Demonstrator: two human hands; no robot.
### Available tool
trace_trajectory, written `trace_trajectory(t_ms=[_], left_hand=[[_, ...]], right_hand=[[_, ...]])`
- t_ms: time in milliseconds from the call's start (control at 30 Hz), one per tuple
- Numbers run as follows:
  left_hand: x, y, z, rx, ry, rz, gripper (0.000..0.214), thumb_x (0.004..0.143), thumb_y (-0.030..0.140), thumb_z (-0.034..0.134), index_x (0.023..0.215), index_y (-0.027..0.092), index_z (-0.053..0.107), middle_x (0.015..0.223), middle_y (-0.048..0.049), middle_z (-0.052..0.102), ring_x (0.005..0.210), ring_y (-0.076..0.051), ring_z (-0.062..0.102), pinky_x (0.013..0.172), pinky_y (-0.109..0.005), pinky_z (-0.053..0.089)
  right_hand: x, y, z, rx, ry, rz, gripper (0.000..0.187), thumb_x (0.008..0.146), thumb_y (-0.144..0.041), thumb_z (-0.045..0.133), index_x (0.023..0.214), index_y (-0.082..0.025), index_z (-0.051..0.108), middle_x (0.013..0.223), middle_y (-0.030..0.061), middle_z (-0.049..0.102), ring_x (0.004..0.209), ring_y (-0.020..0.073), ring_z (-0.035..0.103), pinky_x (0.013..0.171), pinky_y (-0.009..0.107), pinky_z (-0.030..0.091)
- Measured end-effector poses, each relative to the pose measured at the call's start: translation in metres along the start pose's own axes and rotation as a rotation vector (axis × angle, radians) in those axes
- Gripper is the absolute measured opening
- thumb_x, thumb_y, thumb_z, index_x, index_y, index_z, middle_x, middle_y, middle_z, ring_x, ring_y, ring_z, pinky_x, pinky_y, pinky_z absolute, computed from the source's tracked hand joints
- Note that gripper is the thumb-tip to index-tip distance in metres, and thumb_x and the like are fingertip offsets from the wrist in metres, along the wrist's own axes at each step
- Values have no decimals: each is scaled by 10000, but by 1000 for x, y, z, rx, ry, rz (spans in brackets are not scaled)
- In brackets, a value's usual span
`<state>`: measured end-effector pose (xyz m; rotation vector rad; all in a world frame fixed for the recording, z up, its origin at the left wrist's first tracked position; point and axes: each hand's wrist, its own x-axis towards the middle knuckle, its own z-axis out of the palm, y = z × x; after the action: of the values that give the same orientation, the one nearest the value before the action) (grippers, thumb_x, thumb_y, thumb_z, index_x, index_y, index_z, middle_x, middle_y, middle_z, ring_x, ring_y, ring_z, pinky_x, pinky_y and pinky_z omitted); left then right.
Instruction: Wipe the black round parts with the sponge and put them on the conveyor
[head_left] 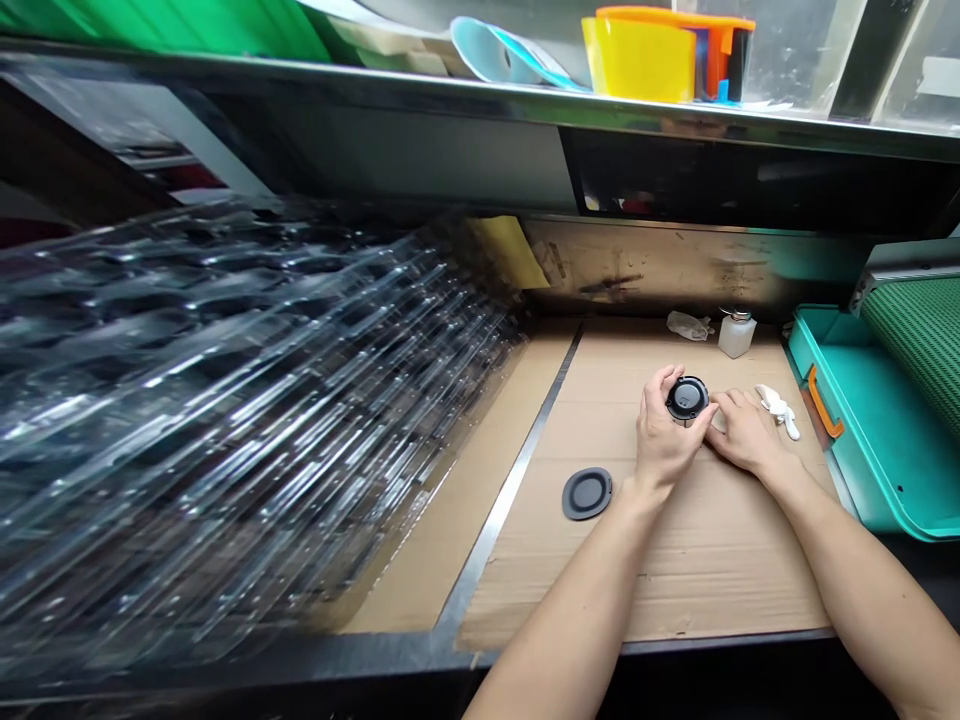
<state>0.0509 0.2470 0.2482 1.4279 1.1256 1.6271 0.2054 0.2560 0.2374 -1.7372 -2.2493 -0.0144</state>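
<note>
My left hand (pixel 660 440) is closed around the rim of a round black part (pixel 687 398) with a greyer disc in its middle, held above the cardboard. Close by on the right, my right hand (pixel 742 430) has its fingers bent and drawn together, thumb and fingertips beside the part's edge. Whatever its fingertips hold, if anything, is too small or hidden to make out. A flat, dark grey oval disc (pixel 587 494) with a raised ring lies on the cardboard, left of my left forearm. Small white pieces (pixel 778 410) lie just beyond my right hand.
Stacked clear plastic trays (pixel 262 400), blurred, fill the left side. Cardboard (pixel 720 570) covers the bench. A small translucent bottle (pixel 737 333) and crumpled plastic (pixel 688 326) stand behind my hands. At right are a teal bin (pixel 862 440) and a green belt (pixel 919 325); a shelf (pixel 480 100) crosses above.
</note>
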Motion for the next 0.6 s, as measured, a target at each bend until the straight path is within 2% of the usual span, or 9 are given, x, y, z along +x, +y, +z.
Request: trace_trajectory(t_ms=[133,200,267,300,367,400,467,533,600], left_hand=[[0,-7,1,58,-58,-1,659,754,275,831,1301,253,464,1424,-140,568,1339,-242,537,1158,-364,384],[0,-10,0,68,-67,4,507,801,338,793,1226,241,533,1376,-134,604,1304,-240,563,1124,-344,407],[2,-12,-2,48,-73,-40,312,886,425,689,1114,229,603,1211,-114,685,1155,-225,649,987,-305,491],[4,-12,-4,24,-62,-94,282,923,471,623,1058,223,620,1082,-100,714,1021,-213,692,864,-281,525],[12,-13,-10,-12,-4,-209,339,959,541,521,962,215,613,841,-55,694,731,-181,695,624,-243,493],[18,-14,-14,2,31,-246,352,963,553,501,932,215,596,777,-34,666,623,-163,664,561,-236,459],[36,-19,-24,129,71,-251,285,963,503,521,935,221,557,759,-9,641,509,-130,607,550,-237,444],[60,-26,-35,329,27,-233,187,946,394,567,1019,228,522,759,7,634,466,-114,573,577,-240,453],[88,-38,-47,491,-82,-279,248,906,309,615,1099,223,483,702,27,616,434,-116,547,560,-237,440]], right_hand=[[0,0,1,-14,-3,-4,334,975,-434,521,1197,-211,637,1166,116,661,1076,292,562,884,379,403],[0,0,1,-24,8,-8,337,976,-461,526,1175,-215,641,1144,109,662,1064,289,563,882,377,403],[0,1,2,-27,20,-3,357,968,-498,544,1169,-219,641,1132,101,659,1056,284,564,883,376,403],[0,2,3,-23,24,3,371,961,-514,555,1175,-222,639,1131,98,658,1055,282,564,884,376,403],[1,3,5,-7,25,15,389,951,-528,573,1189,-227,637,1129,91,656,1061,281,565,885,376,404],[1,3,6,2,24,19,392,948,-529,578,1190,-227,638,1127,89,656,1065,281,566,887,377,404],[2,4,8,15,21,24,390,947,-524,579,1190,-224,640,1128,89,654,1073,283,564,894,382,404],[2,3,10,22,23,30,391,947,-521,577,1186,-218,641,1132,95,652,1080,287,560,911,392,400],[2,2,11,30,25,35,395,945,-526,578,1177,-213,643,1129,101,649,1084,291,557,935,405,393]])
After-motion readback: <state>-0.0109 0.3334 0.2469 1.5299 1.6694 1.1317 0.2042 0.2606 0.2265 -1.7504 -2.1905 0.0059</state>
